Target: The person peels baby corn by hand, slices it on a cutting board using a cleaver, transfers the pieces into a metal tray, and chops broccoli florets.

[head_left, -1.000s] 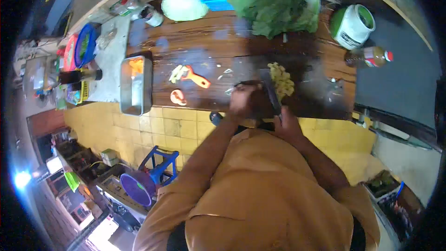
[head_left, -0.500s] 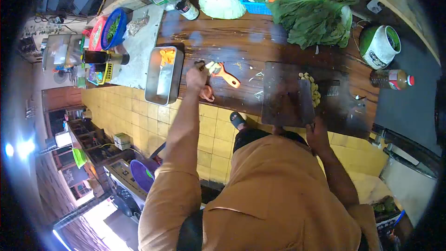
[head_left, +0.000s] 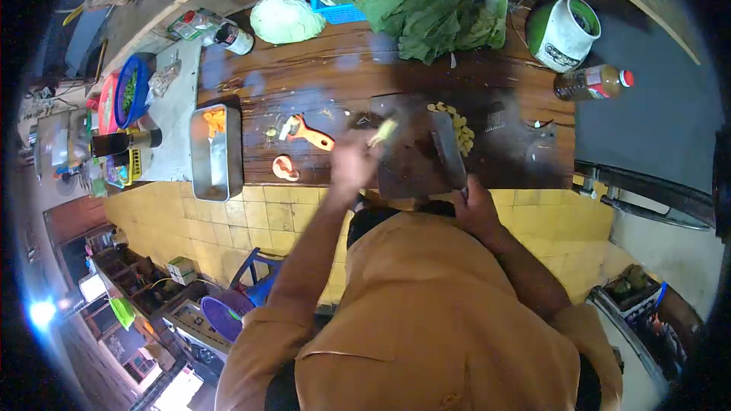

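Observation:
My right hand (head_left: 476,199) grips the handle of a broad knife (head_left: 448,150), whose blade rests on the dark cutting board (head_left: 407,167). Sliced pale yellow pieces (head_left: 461,134) lie along the blade's right side. My left hand (head_left: 355,161), blurred by motion, is at the board's left edge and holds a pale green vegetable piece (head_left: 384,132). Left of that hand an orange peeler (head_left: 314,136) lies on the wooden table beside small pale pieces (head_left: 288,127). A round orange-pink object (head_left: 285,167) sits near the table's front edge.
A metal tray (head_left: 217,154) with orange pieces stands at the left. Along the back are a cabbage (head_left: 287,18), a blue basket (head_left: 343,12) and leafy greens (head_left: 434,11). A white-green container (head_left: 563,33) and a bottle (head_left: 594,83) stand at the right.
My left hand has moved from beside the peeler rightwards to the board with the pale green piece. My right hand still holds the knife. The camera view has shifted.

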The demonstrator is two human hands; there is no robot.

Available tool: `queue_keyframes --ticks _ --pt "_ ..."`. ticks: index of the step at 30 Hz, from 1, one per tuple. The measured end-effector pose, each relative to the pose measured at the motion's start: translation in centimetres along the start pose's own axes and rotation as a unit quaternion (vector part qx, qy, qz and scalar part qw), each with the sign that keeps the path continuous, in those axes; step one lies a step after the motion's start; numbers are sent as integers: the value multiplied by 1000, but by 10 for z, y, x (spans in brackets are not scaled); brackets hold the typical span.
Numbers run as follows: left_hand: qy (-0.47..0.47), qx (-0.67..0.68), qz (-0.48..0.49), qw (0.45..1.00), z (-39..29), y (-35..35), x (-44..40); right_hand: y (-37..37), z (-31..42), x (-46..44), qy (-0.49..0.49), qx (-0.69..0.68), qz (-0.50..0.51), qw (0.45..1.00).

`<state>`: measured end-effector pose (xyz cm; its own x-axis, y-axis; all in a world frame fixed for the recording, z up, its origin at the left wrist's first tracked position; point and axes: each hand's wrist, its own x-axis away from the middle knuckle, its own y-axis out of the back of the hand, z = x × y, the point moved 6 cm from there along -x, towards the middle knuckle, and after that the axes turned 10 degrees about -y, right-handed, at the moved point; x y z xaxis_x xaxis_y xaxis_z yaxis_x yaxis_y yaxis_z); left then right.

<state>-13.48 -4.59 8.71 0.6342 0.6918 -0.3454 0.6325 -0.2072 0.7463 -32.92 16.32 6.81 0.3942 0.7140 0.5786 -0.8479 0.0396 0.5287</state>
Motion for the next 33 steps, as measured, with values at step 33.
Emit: queue_keyframes --ticks 33 --pt "23 36 38 998 -21 -73 45 -44 12 -13 119 98 -7 988"
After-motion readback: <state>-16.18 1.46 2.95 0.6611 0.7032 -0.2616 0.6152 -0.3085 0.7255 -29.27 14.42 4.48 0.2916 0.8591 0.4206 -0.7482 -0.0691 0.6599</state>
